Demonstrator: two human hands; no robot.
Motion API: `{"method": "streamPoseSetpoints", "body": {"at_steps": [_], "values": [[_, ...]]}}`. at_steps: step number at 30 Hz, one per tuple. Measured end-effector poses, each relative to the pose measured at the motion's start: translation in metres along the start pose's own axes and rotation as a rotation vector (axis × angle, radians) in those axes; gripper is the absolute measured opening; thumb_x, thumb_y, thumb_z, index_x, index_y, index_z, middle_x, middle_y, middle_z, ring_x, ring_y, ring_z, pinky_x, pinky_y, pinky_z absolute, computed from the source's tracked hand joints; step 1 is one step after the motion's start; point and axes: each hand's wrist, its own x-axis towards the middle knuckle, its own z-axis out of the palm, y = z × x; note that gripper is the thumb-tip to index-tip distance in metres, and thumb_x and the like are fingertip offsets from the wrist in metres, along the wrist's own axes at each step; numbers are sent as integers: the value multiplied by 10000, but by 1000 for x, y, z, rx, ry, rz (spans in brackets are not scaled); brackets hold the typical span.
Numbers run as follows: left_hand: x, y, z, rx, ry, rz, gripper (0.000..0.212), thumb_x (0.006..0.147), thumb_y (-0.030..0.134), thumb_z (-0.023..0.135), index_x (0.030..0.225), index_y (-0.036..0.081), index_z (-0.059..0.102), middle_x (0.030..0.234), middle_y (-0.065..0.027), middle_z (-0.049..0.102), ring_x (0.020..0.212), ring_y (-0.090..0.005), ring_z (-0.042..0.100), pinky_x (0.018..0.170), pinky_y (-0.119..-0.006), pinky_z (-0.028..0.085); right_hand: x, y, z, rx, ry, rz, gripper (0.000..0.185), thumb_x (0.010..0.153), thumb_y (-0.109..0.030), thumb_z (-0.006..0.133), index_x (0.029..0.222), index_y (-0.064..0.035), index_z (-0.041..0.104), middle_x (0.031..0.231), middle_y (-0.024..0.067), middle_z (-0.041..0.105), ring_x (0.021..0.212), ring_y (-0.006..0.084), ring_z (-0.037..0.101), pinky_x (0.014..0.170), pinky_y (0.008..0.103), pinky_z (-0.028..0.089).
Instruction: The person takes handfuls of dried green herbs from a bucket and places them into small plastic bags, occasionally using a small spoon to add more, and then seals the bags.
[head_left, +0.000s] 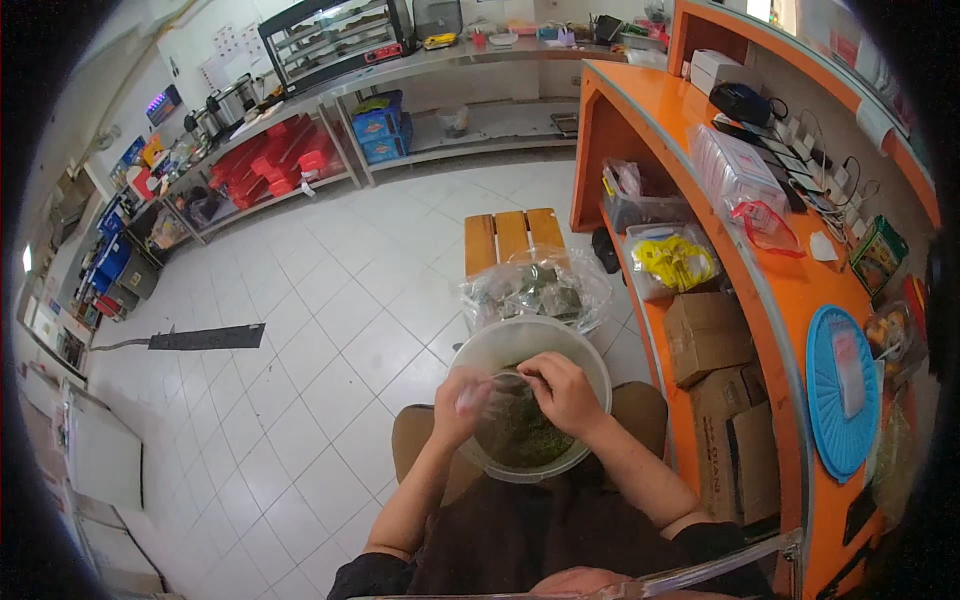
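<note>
Both my hands are raised over a round whitish plastic tub (601, 375) that stands at my lap, between my knees. Inside the tub lies a dark green, leafy-looking mass (536, 439). My left hand (461, 405) is blurred by motion, its fingers curled at the left of the tub. Thumb and fingertips of my right hand (561, 394) are pinched together. A thin, see-through strip, apparently clear plastic film (507, 379), spans between both hands; its exact shape is blurred. Just beyond the tub, a clear plastic bag (589, 289) holds several dark green leaf-wrapped bundles (540, 285).
The bag rests against a slatted wooden stool (512, 236). A curved orange counter (637, 94) runs along my right, with cardboard boxes (709, 337) on its shelf and a blue round lid (825, 390) on top. A black strip (206, 337) covers a cable on the tiled floor.
</note>
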Motion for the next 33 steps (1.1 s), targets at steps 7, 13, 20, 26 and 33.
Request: {"method": "streamPoseSetpoints", "body": {"at_steps": [7,13,20,26,33], "values": [[0,-3,2,-31,-2,14,95,862,102,626,835,13,607,787,-80,595,710,-173,552,666,-290,448,-5,-2,3,62,-66,104,212,796,-18,641,1007,-28,625,854,114,601,731,272,567,677,361,461],[-1,3,-2,45,-48,50,67,814,81,643,818,23,609,763,-97,592,682,-223,544,644,-323,440,-5,0,9,-34,-140,10,157,775,-69,644,932,-56,644,856,126,589,848,321,516,787,403,431],[5,5,1,81,-102,230,43,810,66,642,808,29,619,762,-98,599,714,-270,541,666,-360,441,-7,10,19,-126,-237,71,175,755,-199,687,821,-43,645,755,130,580,763,330,520,716,426,442],[0,4,-1,41,-28,4,65,832,88,637,833,23,629,788,-88,603,729,-218,555,676,-323,440,-2,14,13,70,-379,390,363,810,-380,681,860,-21,662,700,149,611,667,279,576,635,399,447],[4,7,2,-227,125,-146,439,814,59,629,1217,31,457,1056,-53,561,756,-100,473,732,-269,422,1,69,2,455,-281,761,320,890,-317,622,864,0,653,735,88,647,579,138,530,511,309,400]]}}
